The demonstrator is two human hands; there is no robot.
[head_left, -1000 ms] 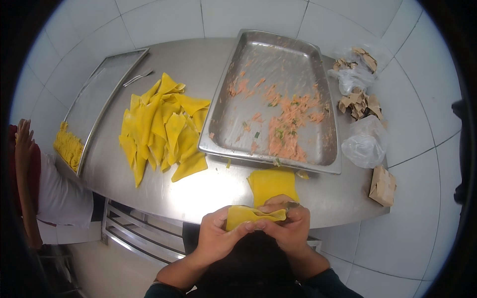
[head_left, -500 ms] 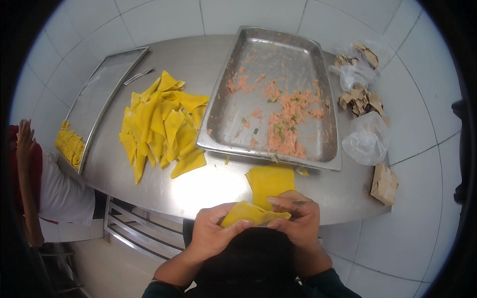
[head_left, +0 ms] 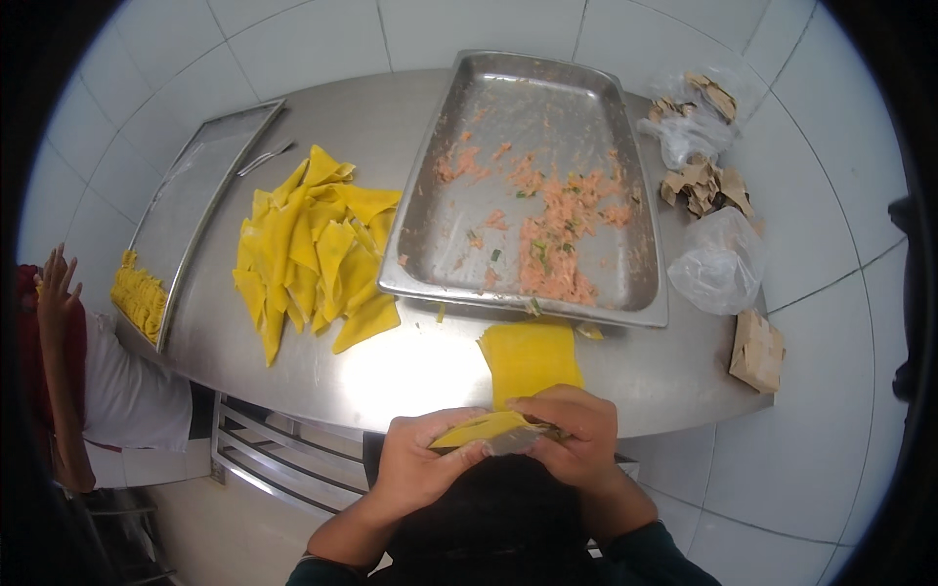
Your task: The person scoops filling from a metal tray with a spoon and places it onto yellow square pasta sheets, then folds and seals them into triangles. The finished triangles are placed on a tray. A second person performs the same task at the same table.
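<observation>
My left hand [head_left: 422, 464] is closed on the left end of a folded yellow dumpling wrapper [head_left: 481, 428], thumb at its near edge. My right hand [head_left: 569, 435] pinches the wrapper's other end. A flat, greyish, shiny piece [head_left: 515, 441] shows at the right fingers; I cannot tell what it is. Just beyond the hands lies a stack of square yellow wrappers [head_left: 531, 359] at the table's front edge. Behind it a deep steel pan [head_left: 508, 93] holds pinkish filling with green bits [head_left: 564, 239]. Folded yellow dumplings [head_left: 313, 249] are heaped left of the pan.
A steel table [head_left: 376, 107] carries everything. At its left are a shallow tray [head_left: 200, 181] with yellow pieces [head_left: 140, 298] and a fork [head_left: 264, 158]. Plastic bags [head_left: 718, 262], torn brown paper [head_left: 705, 188] and a paper-wrapped block [head_left: 757, 352] lie right. Another person's hand [head_left: 57, 298] is raised at far left.
Both hands have turned the wrapper; its pointed right end is now hidden by my right fingers, and the greyish piece has come into sight. At far left the other person's fingers have spread.
</observation>
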